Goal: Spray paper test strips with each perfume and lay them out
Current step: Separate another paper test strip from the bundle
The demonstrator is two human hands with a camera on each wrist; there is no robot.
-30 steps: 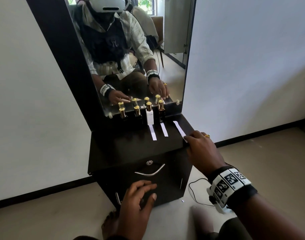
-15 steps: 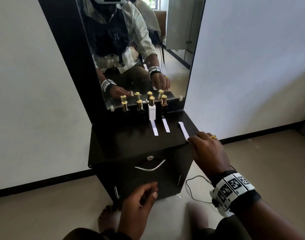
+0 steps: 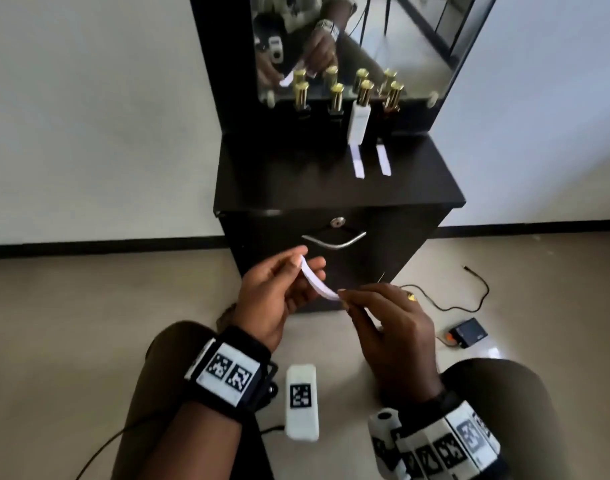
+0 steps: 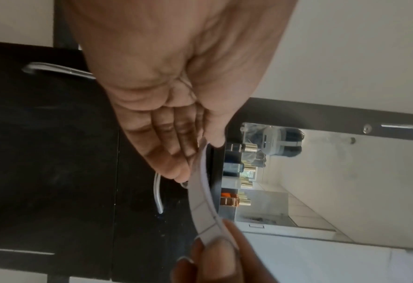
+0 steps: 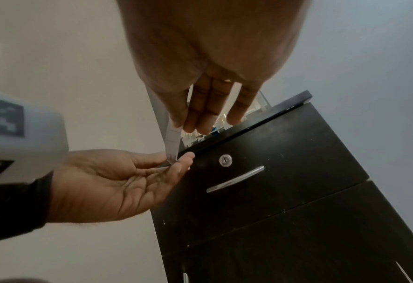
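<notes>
A white paper test strip (image 3: 318,281) (image 4: 204,203) (image 5: 172,140) hangs bowed between my two hands in front of the drawer. My left hand (image 3: 279,289) pinches its upper end between thumb and fingers. My right hand (image 3: 383,317) pinches its lower end. Two more paper strips (image 3: 358,162) (image 3: 384,160) lie side by side on the black cabinet top (image 3: 296,181). Several gold-capped perfume bottles stand in a row against the mirror, among them a white bottle (image 3: 359,117) and an amber one (image 3: 390,98).
The mirror (image 3: 348,39) rises behind the bottles. Below the top is a drawer with a lock (image 3: 337,222) and metal handle (image 3: 334,240). On the floor lie a white tagged device (image 3: 301,396), a small black box (image 3: 468,332) and a cable (image 3: 469,292).
My right hand lifted the rightmost strip off the cabinet top and brought it down in front of the drawer. My left hand came up and took its other end. The view tilted down.
</notes>
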